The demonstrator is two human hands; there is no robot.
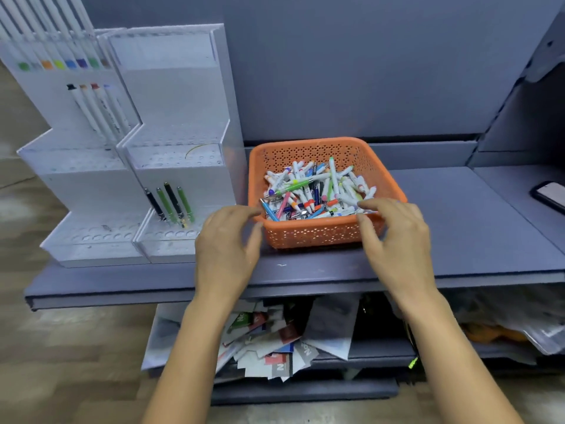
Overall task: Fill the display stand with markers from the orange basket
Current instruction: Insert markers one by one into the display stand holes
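An orange perforated basket (pixel 318 234) stands on the grey shelf (pixel 458 228), holding a heap of white markers (pixel 318 191) with coloured caps and bands. To its left are two stepped white display stands (pixel 180 117). Several markers stand in the left stand's upper tiers (pixel 94 111), and several black and green pens (pixel 171 203) stand in the right stand's lowest tier. My left hand (pixel 226 249) hovers at the basket's front left corner, fingers spread, holding nothing. My right hand (pixel 397 240) sits at the front right corner, fingertips over the rim, also empty.
A dark phone (pixel 550 194) lies at the right edge of the shelf. Below the shelf, a lower shelf holds a pile of paper packets (pixel 275 341) and plastic bags (pixel 504 325). A grey back panel rises behind the basket.
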